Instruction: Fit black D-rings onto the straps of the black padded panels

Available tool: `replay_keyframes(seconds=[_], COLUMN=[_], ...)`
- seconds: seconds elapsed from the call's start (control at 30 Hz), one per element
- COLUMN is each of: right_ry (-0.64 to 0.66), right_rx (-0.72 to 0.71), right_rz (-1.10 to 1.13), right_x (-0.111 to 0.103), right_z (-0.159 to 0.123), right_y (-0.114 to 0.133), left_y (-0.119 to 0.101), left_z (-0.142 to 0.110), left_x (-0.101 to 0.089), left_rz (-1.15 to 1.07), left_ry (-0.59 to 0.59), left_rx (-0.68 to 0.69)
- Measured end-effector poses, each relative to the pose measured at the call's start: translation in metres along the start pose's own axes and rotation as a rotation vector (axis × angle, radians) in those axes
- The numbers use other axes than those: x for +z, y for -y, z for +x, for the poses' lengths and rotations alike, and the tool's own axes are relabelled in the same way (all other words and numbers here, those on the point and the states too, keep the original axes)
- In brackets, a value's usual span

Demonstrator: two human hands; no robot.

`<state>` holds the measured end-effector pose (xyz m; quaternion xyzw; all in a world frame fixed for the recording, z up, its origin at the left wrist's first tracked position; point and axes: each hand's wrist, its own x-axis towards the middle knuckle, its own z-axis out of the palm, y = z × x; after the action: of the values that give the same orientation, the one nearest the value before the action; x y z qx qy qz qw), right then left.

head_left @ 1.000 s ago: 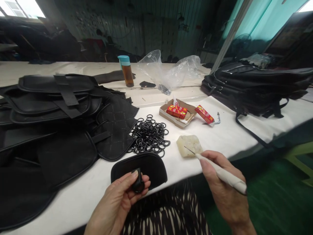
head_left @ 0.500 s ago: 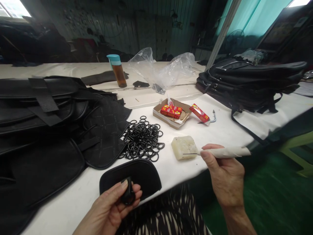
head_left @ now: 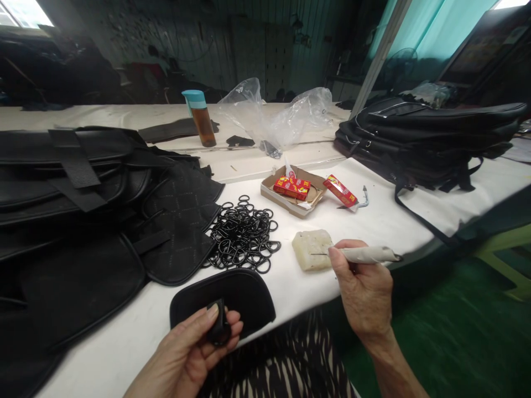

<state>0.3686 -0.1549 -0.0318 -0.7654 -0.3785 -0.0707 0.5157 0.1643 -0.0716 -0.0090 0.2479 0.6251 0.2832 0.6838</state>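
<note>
My left hand (head_left: pixel 194 342) is closed on a small folded black strap (head_left: pixel 219 323), just in front of a curved black bag panel (head_left: pixel 244 293) with rounded corners. Whether a ring sits in the strap's fold I cannot tell. In my right hand (head_left: pixel 365 293) is an awl (head_left: pixel 369 254) with a pale wrapped handle, gripped between thumb and fingers. Its thin metal point lies at the face of a pale yellow, wax-like block (head_left: pixel 309 243) on the table. Left of the block is a heap of black D-rings (head_left: pixel 243 232).
Black bag pieces (head_left: pixel 74 249) are piled at left, black bags (head_left: pixel 423 138) at right. Behind the rings stand a small cardboard box (head_left: pixel 286 205) with a red packet, another red packet (head_left: pixel 341 190), a hooked tool (head_left: pixel 365 198), a bottle (head_left: pixel 202 121) and a clear plastic bag (head_left: pixel 286 124).
My right hand has moved left with the awl, bringing its point further across the block. The far end of the handle now shows a dark tip. My left hand keeps its hold nearly unmoved.
</note>
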Motion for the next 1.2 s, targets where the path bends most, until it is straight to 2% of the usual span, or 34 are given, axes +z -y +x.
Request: replay_keyframes(seconds=[0.33, 0.53, 0.67, 0.73, 0.87, 0.93, 1.2], right_ry=[0.040, -0.081, -0.067, -0.015, 0.240, 0.329, 0.398], right_rx=[-0.042, -0.097, -0.039, 0.054, 0.263, 0.328, 0.350], right_rz=[-0.066, -0.038, 0.042, 0.149, 0.447, 0.503, 0.555], right_x=[0.003, -0.007, -0.014, -0.013, -0.004, 0.004, 0.028], right_z=[0.001, -0.002, -0.008, -0.015, -0.035, -0.043, -0.059], right_y=[-0.001, 0.010, 0.019, 0.021, 0.023, 0.027, 0.044], left_y=[0.000, 0.000, 0.000, 0.002, 0.006, 0.008, 0.009], left_z=[0.001, 0.004, 0.007, 0.007, 0.007, 0.007, 0.007], left_x=[-0.004, -0.009, -0.012, -0.014, -0.018, -0.021, -0.025], left_rz=[-0.040, -0.063, -0.111, -0.136, -0.190, -0.207, -0.199], left_ry=[0.054, 0.112, 0.134, 0.158, 0.249, 0.281, 0.385], left_rx=[-0.031, -0.057, -0.086, -0.090, -0.104, -0.114, -0.103])
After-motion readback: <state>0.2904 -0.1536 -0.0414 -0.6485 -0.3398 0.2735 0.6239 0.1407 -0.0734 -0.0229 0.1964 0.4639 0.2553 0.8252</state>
